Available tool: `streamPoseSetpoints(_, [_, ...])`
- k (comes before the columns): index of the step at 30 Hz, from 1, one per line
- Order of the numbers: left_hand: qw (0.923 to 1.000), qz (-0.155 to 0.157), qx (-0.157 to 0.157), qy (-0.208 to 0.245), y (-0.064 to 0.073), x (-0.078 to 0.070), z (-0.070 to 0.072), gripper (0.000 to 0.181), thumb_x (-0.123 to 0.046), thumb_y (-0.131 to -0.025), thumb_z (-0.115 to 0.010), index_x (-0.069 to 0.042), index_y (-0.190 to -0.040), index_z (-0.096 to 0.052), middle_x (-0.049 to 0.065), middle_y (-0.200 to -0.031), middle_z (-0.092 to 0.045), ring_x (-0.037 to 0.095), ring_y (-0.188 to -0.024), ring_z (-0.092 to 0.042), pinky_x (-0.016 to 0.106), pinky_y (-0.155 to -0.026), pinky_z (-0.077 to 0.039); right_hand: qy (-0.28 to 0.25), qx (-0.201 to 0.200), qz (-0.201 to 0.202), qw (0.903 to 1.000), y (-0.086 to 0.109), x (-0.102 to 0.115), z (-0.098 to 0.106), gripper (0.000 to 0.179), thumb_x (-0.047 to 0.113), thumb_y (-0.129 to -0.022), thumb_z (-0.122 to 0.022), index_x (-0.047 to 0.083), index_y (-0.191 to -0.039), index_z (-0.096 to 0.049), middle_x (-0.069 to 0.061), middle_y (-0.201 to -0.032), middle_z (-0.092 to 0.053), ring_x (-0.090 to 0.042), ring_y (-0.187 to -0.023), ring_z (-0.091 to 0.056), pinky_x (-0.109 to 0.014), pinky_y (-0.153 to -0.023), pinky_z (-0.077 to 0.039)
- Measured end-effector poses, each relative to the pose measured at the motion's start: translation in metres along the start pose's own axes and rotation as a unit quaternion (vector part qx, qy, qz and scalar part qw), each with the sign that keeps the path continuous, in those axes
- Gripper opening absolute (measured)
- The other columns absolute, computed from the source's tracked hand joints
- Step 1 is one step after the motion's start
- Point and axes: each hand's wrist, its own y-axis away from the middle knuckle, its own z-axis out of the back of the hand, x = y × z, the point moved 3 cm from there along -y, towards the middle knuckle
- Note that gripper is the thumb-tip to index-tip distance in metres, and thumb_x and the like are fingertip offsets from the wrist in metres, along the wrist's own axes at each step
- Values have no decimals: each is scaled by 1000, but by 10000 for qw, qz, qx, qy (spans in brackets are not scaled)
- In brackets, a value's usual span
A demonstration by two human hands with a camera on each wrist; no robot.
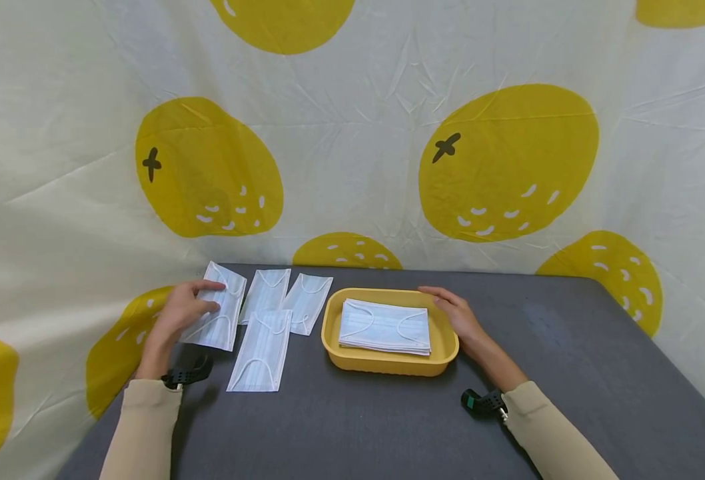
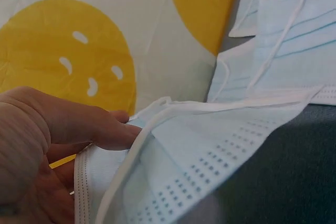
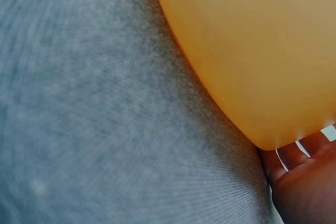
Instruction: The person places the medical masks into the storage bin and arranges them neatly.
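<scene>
Grey tabletop (image 1: 340, 433) underlies a left hand (image 1: 182, 308) pinching one mask (image 1: 226, 312) and an unclenched right hand (image 1: 462, 319) touching the yellow tray (image 1: 388, 364).

Left hand (image 2: 50, 121) pinches pale-blue mask (image 2: 205, 145); more masks (image 2: 310, 32) upper right; yellow-patterned cloth (image 2: 157, 40) behind.

Wide passing room on the worktop (image 1: 358, 427) in front of the tub (image 1: 388, 365), & from there over its front side to the mask stack (image 1: 382, 327). R hand (image 1: 462, 319) blocks the tub's right end; beyond it, lots of room. Btwn tub & nearest loose mask (image 1: 310, 293): tight gap. Left side's crowded w/ overlapping masks (image 1: 262, 350), plus L hand (image 1: 186, 308) & its pinched mask (image 1: 230, 305). Curtain (image 1: 352, 167) walls off the back; strip behind tub prob. narrow, tho angle's too flat to be sure.
</scene>
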Motion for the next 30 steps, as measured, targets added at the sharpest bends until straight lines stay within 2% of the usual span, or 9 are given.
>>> streamPoseSetpoints(4, [10000,12,-11,-4,-1,-7,-4,41,-8,-83,-67,-1,-123,-63,24,-136,-49,39,-115,-42,55,-97,-43,-18,-37,-31,10000,0,-1,-1,36,24,-104,-40,14,-135,-56,-6,-145,-48,-16,-126,-49,-43,-107,-40])
streamPoseSetpoints(10, [10000,11,-33,-50,-1,-16,-6,39,-11,-84,-67,-7,-123,-64,22,-139,-48,37,-113,-42,46,-89,-48,-11,12,0,10000,-1,0,-1,37,25,-104,-40,14,-136,-55,-7,-145,-48,-18,-127,-49,-42,-106,-42])
streamPoseSetpoints(13, [10000,-1,-66,-2,-1,-22,-7,39,-12,-85,-67,-8,-123,-64,21,-142,-46,38,-118,-41,51,-94,-46,-29,13,1,10000,-1,0,-1,37,25,-104,-40,14,-136,-55,-7,-145,-48,-20,-128,-48,-43,-107,-41])
streamPoseSetpoints(18, [9995,-154,-280,80,-2,-33,-10,39,-9,-83,-66,-7,-123,-65,22,-147,-41,41,-128,-37,61,-105,-36,-39,4,-25,10000,0,-1,-1,37,23,-104,-40,13,-137,-54,-7,-146,-47,-22,-130,-46,-43,-108,-40])
streamPoseSetpoints(24, [9978,-354,-553,100,-2,-46,-15,39,-7,-83,-65,-6,-122,-65,23,-146,-43,39,-124,-40,60,-105,-36,-49,-9,-21,10000,0,-2,0,38,21,-105,-38,10,-138,-52,-9,-146,-46,-23,-129,-47,-39,-106,-42])
streamPoseSetpoints(30, [9965,-448,-650,263,3,-57,-16,39,-7,-84,-66,-6,-124,-65,23,-146,-43,39,-126,-40,59,-106,-36,-78,1,13,10000,0,-1,0,37,21,-105,-38,11,-137,-54,-9,-146,-46,-16,-124,-50,-39,-105,-43])
